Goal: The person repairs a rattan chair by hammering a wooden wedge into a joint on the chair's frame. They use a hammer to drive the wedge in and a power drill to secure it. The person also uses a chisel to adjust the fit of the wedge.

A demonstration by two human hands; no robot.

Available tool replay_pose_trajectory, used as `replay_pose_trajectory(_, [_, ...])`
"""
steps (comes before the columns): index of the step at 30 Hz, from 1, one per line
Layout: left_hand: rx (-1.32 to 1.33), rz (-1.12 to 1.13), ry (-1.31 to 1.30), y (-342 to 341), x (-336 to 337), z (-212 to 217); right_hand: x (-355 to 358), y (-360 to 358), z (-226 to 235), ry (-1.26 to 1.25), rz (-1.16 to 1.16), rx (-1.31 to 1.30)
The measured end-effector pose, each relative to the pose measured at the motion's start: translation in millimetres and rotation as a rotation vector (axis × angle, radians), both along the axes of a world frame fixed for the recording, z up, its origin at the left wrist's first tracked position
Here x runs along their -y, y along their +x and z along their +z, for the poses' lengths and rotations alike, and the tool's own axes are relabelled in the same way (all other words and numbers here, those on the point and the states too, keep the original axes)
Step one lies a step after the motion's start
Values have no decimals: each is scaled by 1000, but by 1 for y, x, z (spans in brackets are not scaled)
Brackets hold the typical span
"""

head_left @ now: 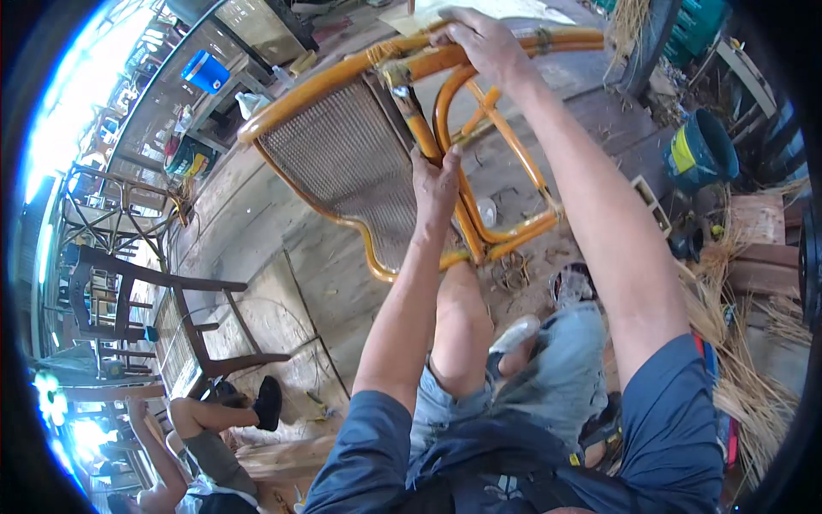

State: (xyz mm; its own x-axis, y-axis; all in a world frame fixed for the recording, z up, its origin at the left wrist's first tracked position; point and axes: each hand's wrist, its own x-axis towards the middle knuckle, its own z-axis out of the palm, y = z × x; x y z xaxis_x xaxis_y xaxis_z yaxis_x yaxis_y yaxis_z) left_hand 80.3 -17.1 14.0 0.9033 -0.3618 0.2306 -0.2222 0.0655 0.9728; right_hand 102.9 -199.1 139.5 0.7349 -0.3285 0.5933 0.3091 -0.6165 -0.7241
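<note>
A rattan chair (pixel 385 73) with glossy orange-brown poles lies tipped in front of me, its woven cane panel (pixel 338 146) toward the left. My right hand (pixel 492 51) reaches far out and wraps over the long curved pole at the top. Lower down, my left hand (pixel 435 184) grips an upright pole beside the woven panel, thumb on the near side. Curved and crossed braces (pixel 505 137) stand to the right of that hand. The chair's lower corner comes close to my bare knee (pixel 462 338).
On the left, a dark wooden chair (pixel 184 321) stands near another seated person (pixel 214 437). A green bucket (pixel 698 150) and loose rattan strands (pixel 753 394) lie to the right. A blue container (pixel 205 72) sits on a bench at the far left.
</note>
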Motion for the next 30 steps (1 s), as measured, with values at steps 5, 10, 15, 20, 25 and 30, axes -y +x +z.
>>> replay_pose_trajectory(5, [-147, -186, 369, 15, -30, -23, -16, -6, 6, -228, 132, 11])
replay_pose_trajectory(10, [-58, -411, 622, -5, -42, -18, -12, -47, 1, -451, 82, -345])
replay_pose_trajectory(15, [-19, -510, 666, -49, -48, -91, -20, -146, -54, -323, 70, -304])
replay_pose_trajectory(20, [-78, -438, 710, -95, -54, -142, -36, -205, -98, -413, -45, -412])
replay_pose_trajectory(25, [-4, -303, 845, -133, -53, -158, -46, -247, -113, -451, -98, -512])
replay_pose_trajectory(30, [-67, -183, 652, -156, -60, -194, -54, -255, -112, -331, -11, -694])
